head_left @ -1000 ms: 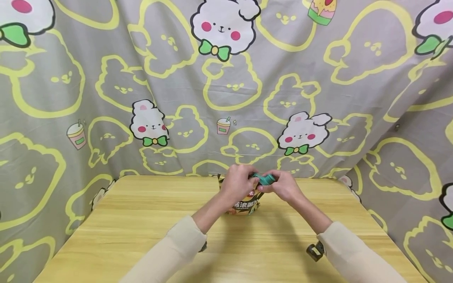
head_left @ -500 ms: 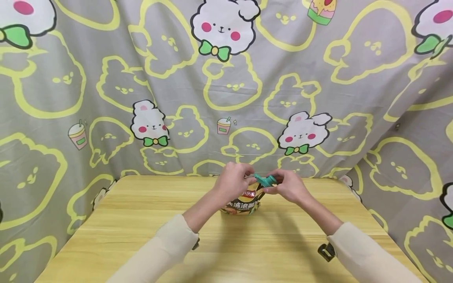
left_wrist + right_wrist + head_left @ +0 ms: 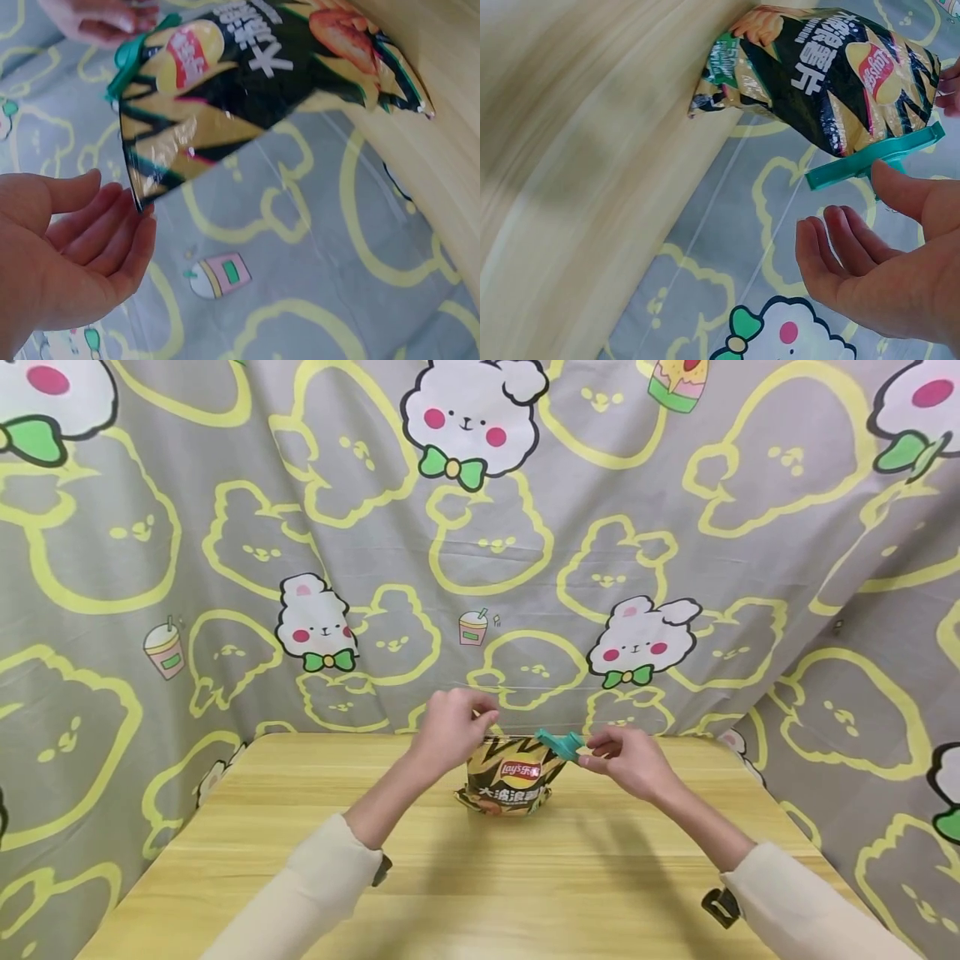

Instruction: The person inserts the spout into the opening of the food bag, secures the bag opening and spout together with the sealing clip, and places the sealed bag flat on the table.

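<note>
A black-and-gold Lay's chip bag stands upright on the wooden table. Across the right part of its top edge sits a teal bag clip, also plain in the right wrist view as a long teal bar. My left hand is raised beside the bag's upper left corner, fingers loosely bent around nothing; whether a fingertip touches that corner I cannot tell. My right hand is by the clip's right end. Its thumb overlaps the clip in the right wrist view, while the other fingers stand apart from it.
The light wooden table reaches back to a grey curtain printed with yellow outlines and white cartoon animals. The curtain also hangs along both sides. A dark strap piece is at the right wrist.
Both hands have drawn apart. The left moved left, off the bag's top; the right moved slightly right, loosening from the clip. The clip stays on the bag, whose front is now uncovered.
</note>
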The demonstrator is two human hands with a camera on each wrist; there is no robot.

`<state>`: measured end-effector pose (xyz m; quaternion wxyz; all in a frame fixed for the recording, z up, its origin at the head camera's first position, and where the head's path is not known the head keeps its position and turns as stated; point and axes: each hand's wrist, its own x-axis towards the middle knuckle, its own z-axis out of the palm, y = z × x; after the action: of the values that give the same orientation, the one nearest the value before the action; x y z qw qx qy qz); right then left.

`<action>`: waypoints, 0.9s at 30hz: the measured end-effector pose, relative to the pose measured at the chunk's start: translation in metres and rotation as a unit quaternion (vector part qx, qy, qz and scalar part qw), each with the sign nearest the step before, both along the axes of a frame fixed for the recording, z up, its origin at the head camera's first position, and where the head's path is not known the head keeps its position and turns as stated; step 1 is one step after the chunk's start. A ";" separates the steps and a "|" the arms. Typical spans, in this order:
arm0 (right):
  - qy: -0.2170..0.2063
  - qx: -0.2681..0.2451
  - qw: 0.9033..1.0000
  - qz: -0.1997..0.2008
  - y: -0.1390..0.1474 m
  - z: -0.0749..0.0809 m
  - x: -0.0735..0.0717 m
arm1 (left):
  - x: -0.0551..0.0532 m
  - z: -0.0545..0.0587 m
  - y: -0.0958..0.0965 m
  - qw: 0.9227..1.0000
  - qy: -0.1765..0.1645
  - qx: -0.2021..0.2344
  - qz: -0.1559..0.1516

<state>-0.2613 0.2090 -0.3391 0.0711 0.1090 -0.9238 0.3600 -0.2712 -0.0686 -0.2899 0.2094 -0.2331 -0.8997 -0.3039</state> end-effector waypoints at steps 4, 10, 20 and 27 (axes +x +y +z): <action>-0.017 0.011 1.000 -0.012 0.002 -0.004 0.004 | -0.002 0.000 -0.015 0.999 -0.013 0.029 0.024; -0.038 0.008 0.999 -0.009 0.003 -0.016 0.007 | -0.003 -0.007 -0.035 0.997 -0.024 0.057 0.048; -0.055 -0.025 0.998 0.002 -0.007 -0.044 0.006 | -0.009 -0.049 -0.052 0.994 -0.056 0.061 0.075; -0.090 -0.063 0.994 -0.010 -0.019 -0.065 0.002 | -0.012 -0.080 -0.054 0.991 -0.102 0.062 0.060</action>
<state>-0.2591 0.1902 -0.4045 -0.0014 0.0620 -0.9029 0.4255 -0.2832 -0.1227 -0.3695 0.1484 -0.1328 -0.9083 -0.3678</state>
